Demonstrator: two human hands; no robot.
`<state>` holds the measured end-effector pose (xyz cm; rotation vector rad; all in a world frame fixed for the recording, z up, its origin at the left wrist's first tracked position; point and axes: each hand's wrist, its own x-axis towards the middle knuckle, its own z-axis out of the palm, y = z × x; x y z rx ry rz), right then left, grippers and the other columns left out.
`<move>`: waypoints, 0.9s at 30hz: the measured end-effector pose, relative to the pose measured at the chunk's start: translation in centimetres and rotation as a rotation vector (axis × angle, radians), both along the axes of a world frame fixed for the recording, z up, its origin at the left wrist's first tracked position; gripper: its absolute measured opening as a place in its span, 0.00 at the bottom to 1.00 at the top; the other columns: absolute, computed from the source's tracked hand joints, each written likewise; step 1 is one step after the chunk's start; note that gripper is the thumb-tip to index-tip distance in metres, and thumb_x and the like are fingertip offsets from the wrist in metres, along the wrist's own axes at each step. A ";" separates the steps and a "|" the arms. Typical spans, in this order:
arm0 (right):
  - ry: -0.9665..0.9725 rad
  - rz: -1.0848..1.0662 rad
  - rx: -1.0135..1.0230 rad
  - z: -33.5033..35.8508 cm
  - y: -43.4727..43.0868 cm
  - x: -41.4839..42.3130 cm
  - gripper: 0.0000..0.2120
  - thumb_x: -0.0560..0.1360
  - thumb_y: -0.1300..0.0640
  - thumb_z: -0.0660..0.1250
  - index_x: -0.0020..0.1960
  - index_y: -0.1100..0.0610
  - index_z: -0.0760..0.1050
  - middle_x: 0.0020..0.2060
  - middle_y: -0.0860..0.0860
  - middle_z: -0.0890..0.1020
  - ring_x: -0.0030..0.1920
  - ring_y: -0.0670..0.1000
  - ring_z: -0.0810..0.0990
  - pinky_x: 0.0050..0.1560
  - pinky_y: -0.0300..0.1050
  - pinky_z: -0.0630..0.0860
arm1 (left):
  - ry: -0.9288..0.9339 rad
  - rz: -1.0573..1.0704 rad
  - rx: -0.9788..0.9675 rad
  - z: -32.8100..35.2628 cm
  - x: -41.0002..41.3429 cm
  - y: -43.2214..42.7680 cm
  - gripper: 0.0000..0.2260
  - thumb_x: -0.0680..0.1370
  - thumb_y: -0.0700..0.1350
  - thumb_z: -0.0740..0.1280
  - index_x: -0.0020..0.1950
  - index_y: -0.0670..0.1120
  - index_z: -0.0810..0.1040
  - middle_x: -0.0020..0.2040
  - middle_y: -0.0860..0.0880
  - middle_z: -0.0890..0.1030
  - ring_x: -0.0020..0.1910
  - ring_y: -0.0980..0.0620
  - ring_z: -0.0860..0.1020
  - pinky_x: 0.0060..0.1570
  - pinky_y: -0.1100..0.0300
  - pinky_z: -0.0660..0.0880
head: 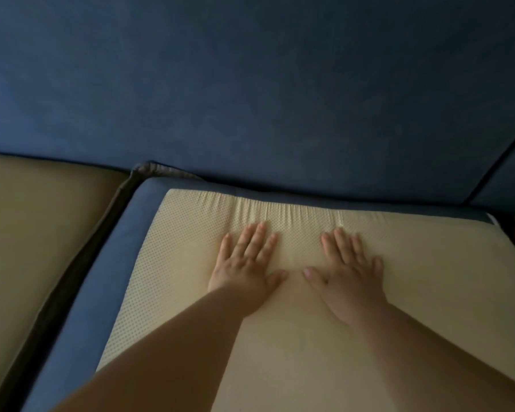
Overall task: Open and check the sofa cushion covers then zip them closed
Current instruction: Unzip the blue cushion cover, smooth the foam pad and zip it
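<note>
A seat cushion lies on the sofa with its cream dotted underside (185,251) facing up and a blue cover border (110,251) along its left and far sides. My left hand (247,260) presses flat on the cream fabric, fingers straight and spread. My right hand (348,266) lies flat beside it, a short gap between the thumbs. The fabric is wrinkled into fine ridges just beyond my fingertips. No zipper shows in this view.
The dark blue sofa backrest (250,84) fills the upper half. To the left lies a tan seat surface (36,227), with a dark gap (81,263) between it and the cushion. A seam in the backrest runs at the far right.
</note>
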<state>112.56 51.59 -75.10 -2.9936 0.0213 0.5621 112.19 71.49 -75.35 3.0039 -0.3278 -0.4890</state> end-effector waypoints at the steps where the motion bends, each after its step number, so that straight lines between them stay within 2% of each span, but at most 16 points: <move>1: -0.014 -0.006 -0.004 -0.3 0.0 -0.1 0.39 0.75 0.29 0.42 0.79 0.45 0.36 0.78 0.46 0.34 0.77 0.52 0.34 0.75 0.63 0.42 | -0.004 0.006 -0.011 0.0 0.1 -0.1 0.30 0.78 0.67 0.39 0.73 0.57 0.28 0.74 0.55 0.27 0.72 0.55 0.26 0.72 0.47 0.31; 4: -0.032 -0.005 -0.034 -0.2 0.3 -0.4 0.41 0.71 0.29 0.35 0.79 0.46 0.35 0.78 0.47 0.34 0.77 0.53 0.34 0.74 0.63 0.42 | 0.004 0.020 -0.062 0.6 0.0 0.2 0.30 0.79 0.66 0.41 0.74 0.56 0.31 0.75 0.56 0.28 0.72 0.56 0.26 0.72 0.48 0.31; 7: -0.073 -0.032 -0.015 0.5 1.4 -0.1 0.37 0.76 0.32 0.38 0.80 0.49 0.38 0.79 0.48 0.37 0.78 0.52 0.34 0.75 0.63 0.40 | -0.013 0.055 -0.150 1.8 0.4 0.7 0.30 0.80 0.62 0.45 0.78 0.53 0.39 0.77 0.54 0.34 0.73 0.57 0.30 0.73 0.53 0.31; 10: -0.162 0.040 0.096 1.0 4.8 0.5 0.38 0.74 0.34 0.33 0.80 0.50 0.40 0.78 0.48 0.36 0.77 0.50 0.33 0.73 0.63 0.35 | -0.114 0.093 -0.124 3.2 1.4 2.5 0.29 0.80 0.61 0.41 0.77 0.53 0.38 0.77 0.54 0.33 0.73 0.56 0.29 0.73 0.50 0.32; 14: -0.424 0.163 0.307 2.1 11.7 1.9 0.34 0.79 0.38 0.46 0.80 0.54 0.47 0.80 0.51 0.43 0.79 0.53 0.41 0.72 0.65 0.41 | -0.349 0.277 -0.070 4.7 3.0 7.1 0.29 0.79 0.63 0.40 0.76 0.54 0.35 0.76 0.54 0.31 0.74 0.55 0.29 0.70 0.47 0.28; 16: -0.507 0.191 0.345 2.6 14.0 2.4 0.34 0.80 0.40 0.49 0.80 0.55 0.46 0.80 0.52 0.45 0.79 0.53 0.43 0.73 0.64 0.41 | -0.334 0.389 -0.049 4.4 2.9 9.3 0.29 0.80 0.64 0.40 0.76 0.54 0.34 0.76 0.54 0.29 0.73 0.55 0.28 0.70 0.44 0.29; 18: -0.423 0.223 0.315 1.4 15.0 2.5 0.34 0.80 0.39 0.46 0.80 0.52 0.41 0.80 0.51 0.42 0.79 0.51 0.38 0.74 0.62 0.38 | -0.203 0.439 0.014 2.8 2.1 10.6 0.30 0.79 0.65 0.39 0.77 0.55 0.36 0.76 0.55 0.30 0.73 0.55 0.28 0.71 0.41 0.32; 20: -0.224 0.263 0.226 -0.6 15.0 2.1 0.33 0.79 0.36 0.37 0.78 0.50 0.36 0.79 0.49 0.38 0.77 0.49 0.33 0.75 0.61 0.35 | -0.107 0.402 0.034 1.1 1.6 11.1 0.31 0.77 0.66 0.38 0.78 0.56 0.39 0.77 0.56 0.34 0.74 0.57 0.31 0.72 0.41 0.35; 22: -0.161 0.272 0.168 -2.1 14.8 2.3 0.36 0.75 0.35 0.30 0.79 0.51 0.38 0.79 0.49 0.39 0.77 0.49 0.33 0.75 0.61 0.35 | -0.100 0.397 0.012 -0.1 2.1 11.2 0.31 0.77 0.66 0.37 0.78 0.57 0.40 0.78 0.56 0.36 0.75 0.57 0.33 0.72 0.42 0.34; 27: -0.163 0.264 0.225 -1.0 14.6 3.0 0.36 0.77 0.35 0.34 0.80 0.51 0.41 0.79 0.49 0.40 0.78 0.50 0.35 0.75 0.62 0.39 | -0.058 0.402 0.039 0.8 2.9 11.1 0.31 0.77 0.65 0.38 0.79 0.55 0.40 0.77 0.55 0.34 0.75 0.56 0.32 0.72 0.42 0.33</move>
